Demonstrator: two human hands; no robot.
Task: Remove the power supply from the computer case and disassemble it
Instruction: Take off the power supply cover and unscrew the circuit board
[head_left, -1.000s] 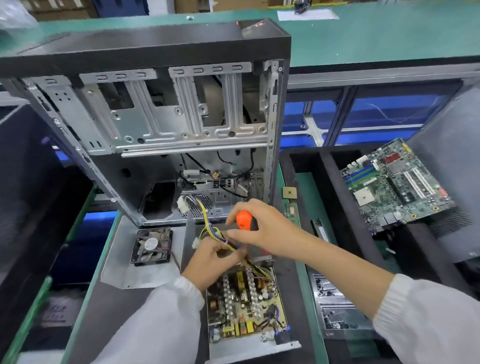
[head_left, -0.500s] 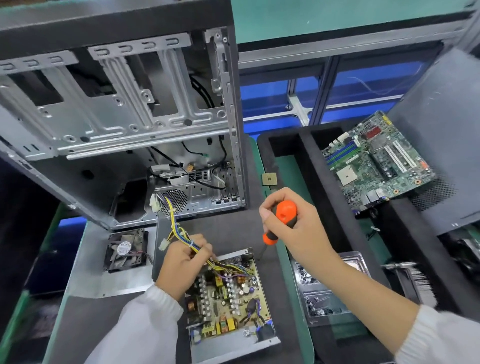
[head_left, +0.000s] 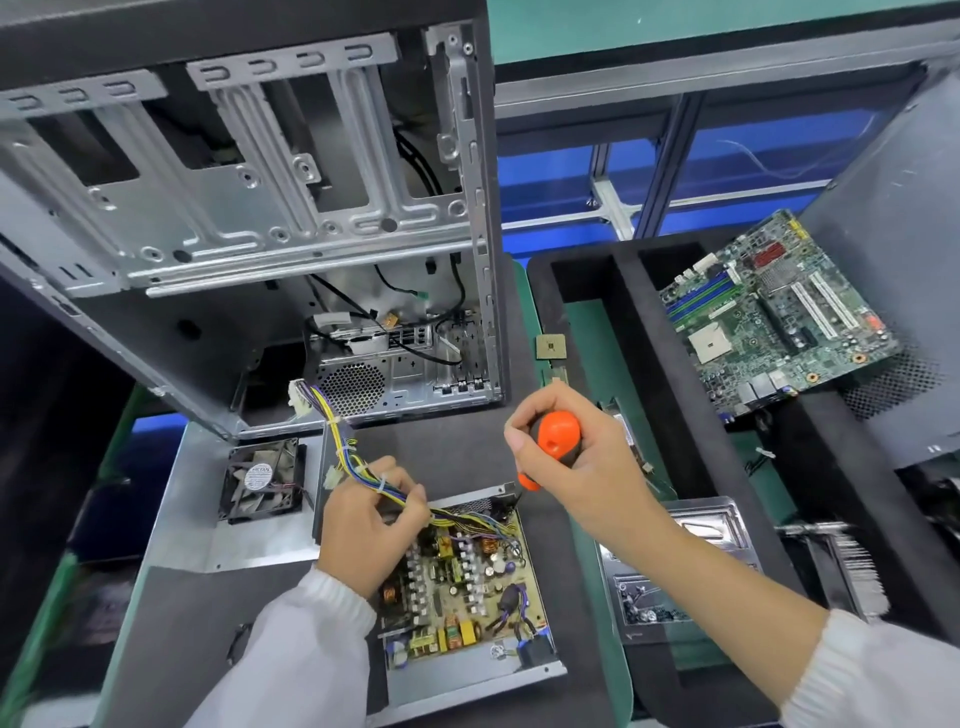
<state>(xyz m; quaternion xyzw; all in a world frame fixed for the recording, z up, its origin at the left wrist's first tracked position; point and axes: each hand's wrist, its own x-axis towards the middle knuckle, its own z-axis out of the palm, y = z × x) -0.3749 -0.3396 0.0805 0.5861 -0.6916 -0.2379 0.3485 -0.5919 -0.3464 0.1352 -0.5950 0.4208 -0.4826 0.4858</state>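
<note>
The opened power supply (head_left: 457, 587) lies on the dark mat in front of me, its circuit board bare in a metal tray. My left hand (head_left: 363, 525) grips the yellow and blue cable bundle (head_left: 345, 452) at the board's far left corner. My right hand (head_left: 576, 467) holds a screwdriver (head_left: 553, 441) with an orange and black handle, its tip down at the tray's far right corner. The empty computer case (head_left: 249, 218) stands open behind, with loose black wires inside.
A black fan (head_left: 262, 480) lies on the removed metal cover (head_left: 197, 519) at left. A motherboard (head_left: 774, 317) leans in a black foam tray at right. A CPU chip (head_left: 550, 346), a screw tray (head_left: 685, 577) and a heatsink (head_left: 841, 566) sit to the right.
My right hand lifted the screwdriver off the middle of the unit and carried it right, to the far right corner. My left hand stayed on the cables. The view shifted right.
</note>
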